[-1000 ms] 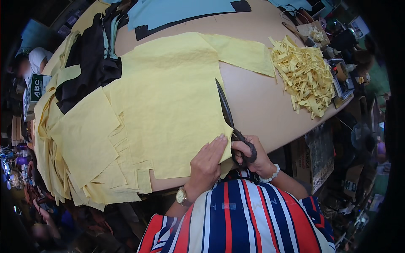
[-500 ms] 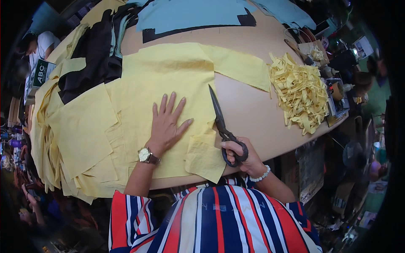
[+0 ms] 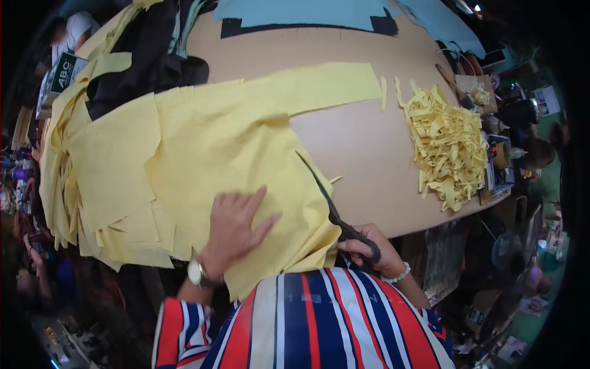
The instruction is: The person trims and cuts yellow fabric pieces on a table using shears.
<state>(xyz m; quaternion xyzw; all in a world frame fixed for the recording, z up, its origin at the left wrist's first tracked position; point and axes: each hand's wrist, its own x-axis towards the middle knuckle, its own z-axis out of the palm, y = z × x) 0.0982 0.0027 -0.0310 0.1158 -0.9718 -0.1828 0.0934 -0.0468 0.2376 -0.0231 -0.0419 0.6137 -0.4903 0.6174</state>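
Note:
A large piece of yellow fabric (image 3: 227,147) lies rumpled across the table before me, a long arm of it reaching right and its near edge sagging over the table's front edge. My left hand (image 3: 236,230), slightly blurred, is spread over the cloth with its fingers extended and nothing gripped. In my right hand (image 3: 382,251) are large dark scissors (image 3: 326,198), pointing away and to the left, blades against the cloth's right side. Two thin yellow strips lie on the table: one strip (image 3: 384,93) off the sleeve-like end, another strip (image 3: 335,179) beside the blades.
Stacked yellow fabric pieces (image 3: 114,178) cover the left side, with black cloth (image 3: 144,80) behind. A heap of yellow scraps (image 3: 448,147) sits at the right. Light blue fabric (image 3: 301,12) lies at the far side. Another person (image 3: 80,27) is at the far left.
The yellow fabric has turned and come nearer, its front edge now over the table edge. My left hand has moved toward me with it. A strip now lies apart at its right end.

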